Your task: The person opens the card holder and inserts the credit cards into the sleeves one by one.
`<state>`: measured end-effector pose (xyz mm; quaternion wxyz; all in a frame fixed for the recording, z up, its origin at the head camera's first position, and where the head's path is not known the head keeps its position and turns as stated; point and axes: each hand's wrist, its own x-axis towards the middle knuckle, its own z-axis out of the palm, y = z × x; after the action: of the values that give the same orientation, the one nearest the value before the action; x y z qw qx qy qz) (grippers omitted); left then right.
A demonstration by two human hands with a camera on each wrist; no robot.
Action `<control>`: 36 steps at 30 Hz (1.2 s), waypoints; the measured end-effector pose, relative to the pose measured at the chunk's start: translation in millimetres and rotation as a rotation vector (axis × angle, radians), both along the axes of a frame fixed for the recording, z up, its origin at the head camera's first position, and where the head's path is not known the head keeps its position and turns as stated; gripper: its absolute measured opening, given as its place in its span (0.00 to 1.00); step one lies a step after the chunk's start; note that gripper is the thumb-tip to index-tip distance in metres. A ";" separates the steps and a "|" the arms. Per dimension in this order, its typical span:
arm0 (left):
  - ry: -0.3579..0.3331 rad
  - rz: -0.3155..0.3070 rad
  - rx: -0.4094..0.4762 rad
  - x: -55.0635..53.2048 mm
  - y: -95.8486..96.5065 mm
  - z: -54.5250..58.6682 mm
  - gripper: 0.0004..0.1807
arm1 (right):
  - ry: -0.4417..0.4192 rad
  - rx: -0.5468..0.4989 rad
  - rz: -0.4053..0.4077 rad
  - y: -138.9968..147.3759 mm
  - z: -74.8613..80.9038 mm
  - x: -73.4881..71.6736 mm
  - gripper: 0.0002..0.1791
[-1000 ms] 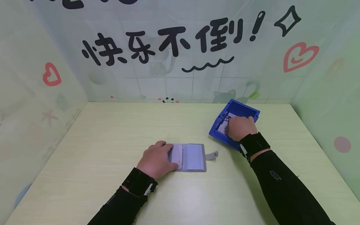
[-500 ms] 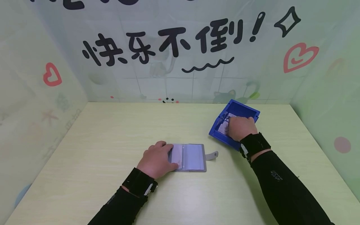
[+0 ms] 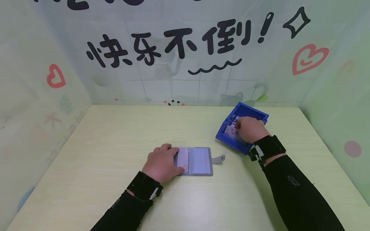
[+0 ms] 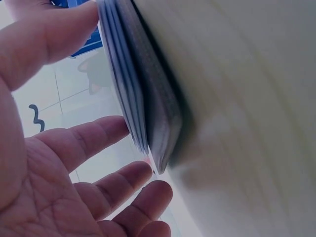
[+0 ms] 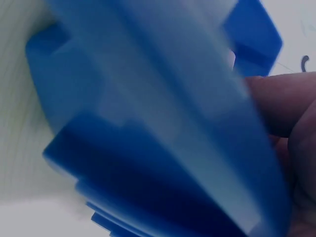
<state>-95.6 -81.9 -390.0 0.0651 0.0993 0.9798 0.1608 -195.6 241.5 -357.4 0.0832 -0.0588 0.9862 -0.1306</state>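
Note:
A small card holder (image 3: 200, 161) with a grey cover, clear sleeves and a snap strap lies spread out on the table. My left hand (image 3: 162, 163) rests on its left side, thumb and index fingertip pressing the pages. In the left wrist view, the sleeve edges (image 4: 123, 74) stand slightly fanned beside the cover. My right hand (image 3: 252, 129) reaches into a blue box (image 3: 229, 141), fingers curled down over pale printed cards (image 3: 231, 131). The box wall (image 5: 163, 98) hides its fingertips in the right wrist view; whether they pinch a card I cannot tell.
The box sits tilted at an angle near the table's back right. A printed backdrop (image 3: 162, 89) stands along the back edge, with side panels at left and right. The strap (image 3: 218, 159) points right, toward the box.
My right hand has risen slightly and shifted a little right within the box, uncovering more of the cards. The left hand and the card holder have stayed in place.

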 end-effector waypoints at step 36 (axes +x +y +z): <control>-0.017 0.003 -0.016 -1.7 -1.2 0.0 0.40 | 0.092 -0.578 -0.093 -47.8 3.2 60.0 0.23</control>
<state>-97.2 -83.1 -390.0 0.0740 0.0958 0.9806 0.1542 -135.6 193.7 -354.2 0.0121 -0.0408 0.9125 -0.4068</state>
